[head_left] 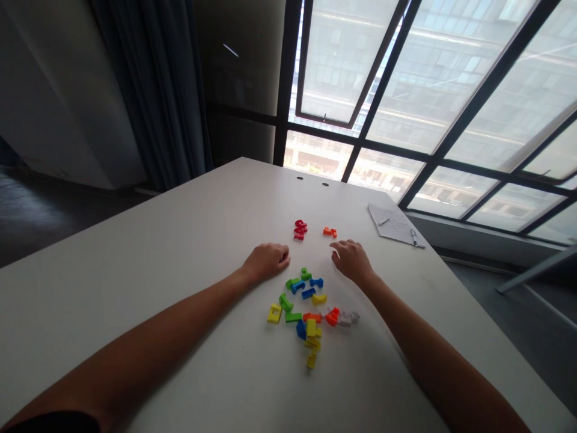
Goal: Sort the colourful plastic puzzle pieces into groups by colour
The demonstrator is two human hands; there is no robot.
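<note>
My left hand (269, 260) rests on the white table (202, 240), its fingers curled in and nothing visible in them. Just beyond it lies a small cluster of red plastic blocks (300, 229). My right hand (352, 258) is open, thumb and forefinger apart, right in front of a few orange blocks (330, 231), not visibly holding any. Between my forearms lies a loose pile of small blocks: green blocks (285, 302), blue blocks (309, 293), yellow blocks (311, 328), orange-red blocks (332, 316) and clear blocks (348, 317).
A sheet of paper (394, 224) with marks and a pen (415, 238) lies near the table's right edge. Two dark round holes, one a cable hole (300, 178), sit at the far end. Beyond stand large windows (401, 78) and a dark curtain (157, 84).
</note>
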